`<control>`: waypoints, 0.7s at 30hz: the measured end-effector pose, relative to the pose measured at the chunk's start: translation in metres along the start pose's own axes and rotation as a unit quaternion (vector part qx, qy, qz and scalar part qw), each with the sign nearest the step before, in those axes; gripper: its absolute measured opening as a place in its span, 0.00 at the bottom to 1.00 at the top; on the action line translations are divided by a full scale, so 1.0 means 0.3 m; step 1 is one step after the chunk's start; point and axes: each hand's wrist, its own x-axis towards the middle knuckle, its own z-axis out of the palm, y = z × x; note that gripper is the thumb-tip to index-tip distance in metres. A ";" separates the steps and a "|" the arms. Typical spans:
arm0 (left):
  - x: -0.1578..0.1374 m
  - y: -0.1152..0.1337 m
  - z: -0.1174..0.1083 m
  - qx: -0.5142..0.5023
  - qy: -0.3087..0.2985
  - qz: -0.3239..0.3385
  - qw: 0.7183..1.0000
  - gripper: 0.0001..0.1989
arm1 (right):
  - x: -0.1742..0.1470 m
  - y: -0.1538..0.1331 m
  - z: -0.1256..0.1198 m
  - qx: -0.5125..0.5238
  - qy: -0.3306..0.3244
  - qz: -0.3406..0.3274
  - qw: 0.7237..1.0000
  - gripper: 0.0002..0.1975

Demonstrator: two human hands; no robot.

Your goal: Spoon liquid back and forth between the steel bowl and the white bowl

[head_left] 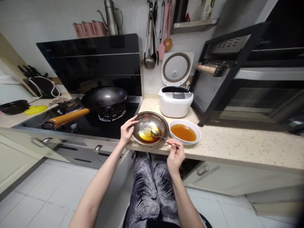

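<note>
A wide stainless-steel bowl (pixel 163 122) sits at the counter's front edge with amber liquid pooled in its bottom. On its left rim, my left hand (pixel 127 129) holds the bowl with thumb and fingers. Pinched in my right hand (pixel 175 152) is a metal spoon (pixel 155 133), its head low inside the bowl, over or in the liquid; I cannot tell which. The handle leans over the bowl's right rim. Close by on the right, a white bowl (pixel 199 131) contains a larger amount of orange-brown liquid.
Behind the bowls stands a white rice cooker (pixel 176 106) with its lid raised. A black wok (pixel 104 97) with a wooden handle rests on the stove to the left. On the right is a black rack (pixel 203 95) around an oven. Utensils (pixel 149 38) hang on the wall.
</note>
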 end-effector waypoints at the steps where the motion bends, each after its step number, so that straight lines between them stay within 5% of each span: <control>1: 0.000 0.000 0.000 0.000 0.000 0.000 1.000 0.21 | 0.001 -0.001 -0.001 0.001 0.002 -0.001 1.000 0.11; 21: 0.002 0.005 -0.004 0.004 0.001 -0.001 1.000 0.20 | 0.080 -0.044 -0.045 0.004 0.103 -0.037 0.994 0.08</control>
